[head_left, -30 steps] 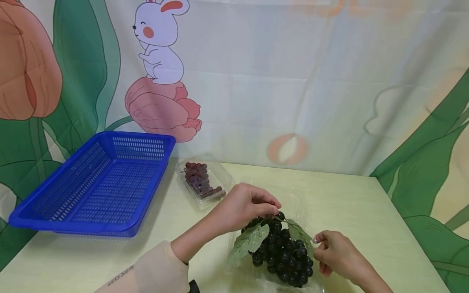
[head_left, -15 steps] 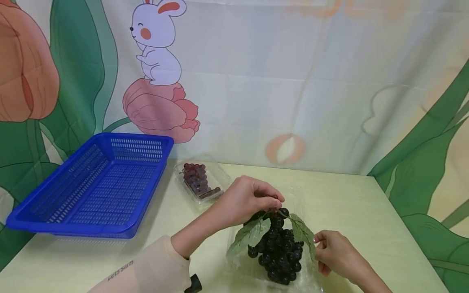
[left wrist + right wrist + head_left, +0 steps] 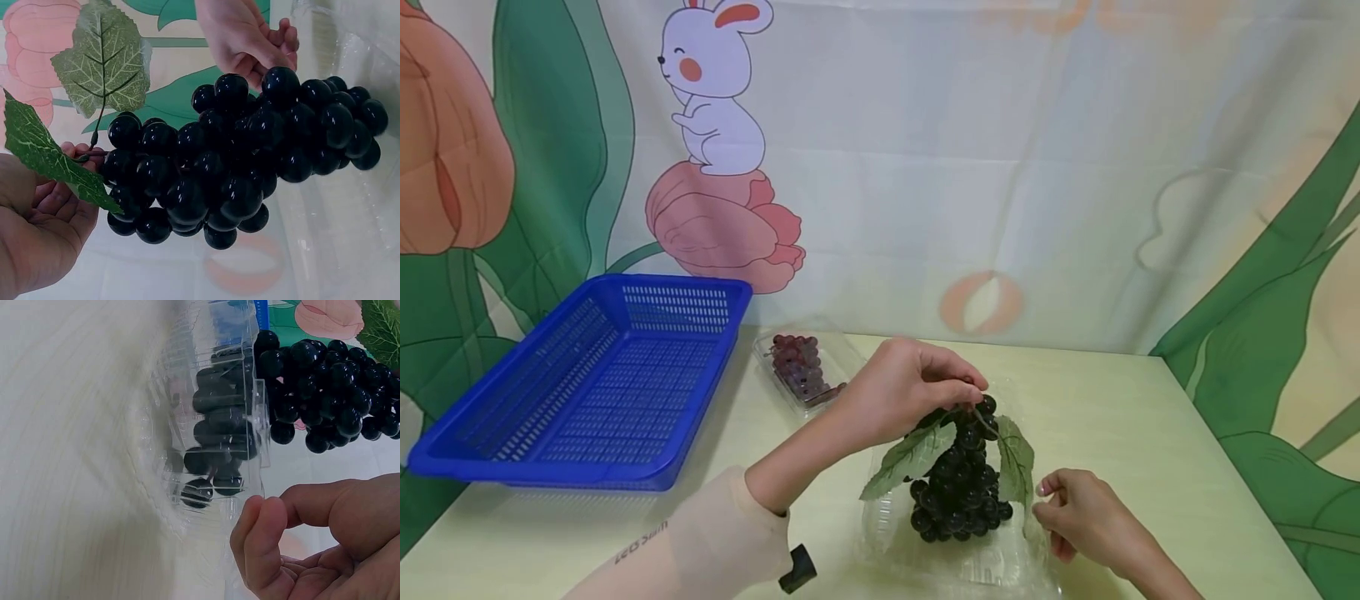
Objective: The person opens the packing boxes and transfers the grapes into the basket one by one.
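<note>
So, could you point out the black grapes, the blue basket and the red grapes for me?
Black grapes [image 3: 210, 164]: left wrist view, middle of the bunch.
Blue basket [image 3: 565, 473]: head view, near rim.
Red grapes [image 3: 801, 367]: head view, middle of the bunch.

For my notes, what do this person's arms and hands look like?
The left hand is ungloved; on that side a pale beige sleeve ends short of the hand, its dark lettering too blurred to read. A small black piece shows beside the sleeve's end. The right hand is ungloved too, with no sleeve showing there.
</note>
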A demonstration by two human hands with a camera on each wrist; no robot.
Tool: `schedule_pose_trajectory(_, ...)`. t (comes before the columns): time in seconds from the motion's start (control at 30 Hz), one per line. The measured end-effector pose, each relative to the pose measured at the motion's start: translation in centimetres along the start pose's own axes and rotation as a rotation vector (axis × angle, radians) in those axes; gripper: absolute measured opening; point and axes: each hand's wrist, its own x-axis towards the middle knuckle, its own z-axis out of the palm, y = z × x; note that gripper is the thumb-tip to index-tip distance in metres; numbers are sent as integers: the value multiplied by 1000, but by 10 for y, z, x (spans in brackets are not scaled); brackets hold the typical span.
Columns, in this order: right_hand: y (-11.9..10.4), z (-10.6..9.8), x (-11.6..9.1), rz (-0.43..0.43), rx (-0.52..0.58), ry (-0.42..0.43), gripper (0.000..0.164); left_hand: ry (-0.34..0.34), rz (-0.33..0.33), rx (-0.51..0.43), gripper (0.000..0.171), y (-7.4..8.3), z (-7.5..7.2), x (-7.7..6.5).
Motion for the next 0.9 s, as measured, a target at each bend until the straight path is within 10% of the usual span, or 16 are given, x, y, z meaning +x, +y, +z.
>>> schedule_pose_trajectory(0.9,-2,5,-1,30,-33,65,6,60,18,-44,11,24,-26,0)
